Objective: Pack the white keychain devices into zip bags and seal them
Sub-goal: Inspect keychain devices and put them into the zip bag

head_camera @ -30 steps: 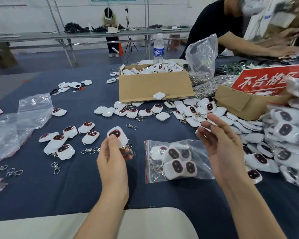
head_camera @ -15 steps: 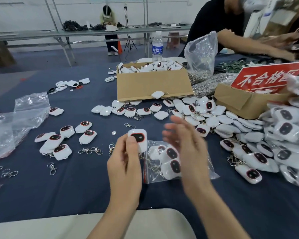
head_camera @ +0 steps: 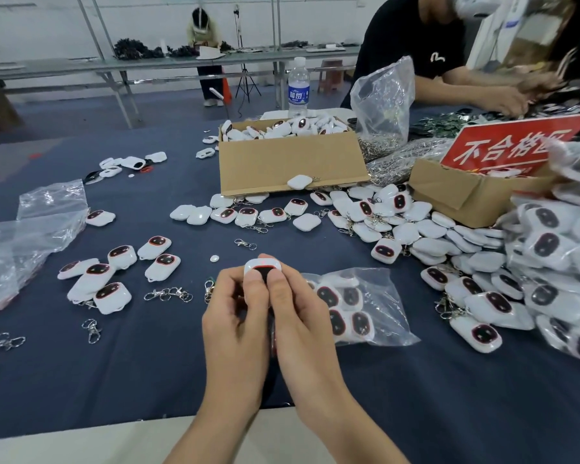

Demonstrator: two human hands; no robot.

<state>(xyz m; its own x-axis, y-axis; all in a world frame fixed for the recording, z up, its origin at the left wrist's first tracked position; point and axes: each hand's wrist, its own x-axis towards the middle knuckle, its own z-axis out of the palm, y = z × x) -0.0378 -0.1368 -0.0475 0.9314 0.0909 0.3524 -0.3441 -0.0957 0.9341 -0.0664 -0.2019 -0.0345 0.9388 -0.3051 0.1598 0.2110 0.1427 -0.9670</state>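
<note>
Keychain device between left grip and right grip

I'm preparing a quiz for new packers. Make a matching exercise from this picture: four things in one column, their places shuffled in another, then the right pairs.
Things
1. white keychain device with a dark face
2. clear plastic zip bag holding several devices
3. clear water bottle with a blue label
4. red sign with white characters

Places
A. stands behind the large brown cardboard box
B. propped at the smaller brown cardboard box
C. pinched between left hand and right hand
D. lies on the dark blue table beside the hands

Pairs: 1-C, 2-D, 3-A, 4-B
</note>
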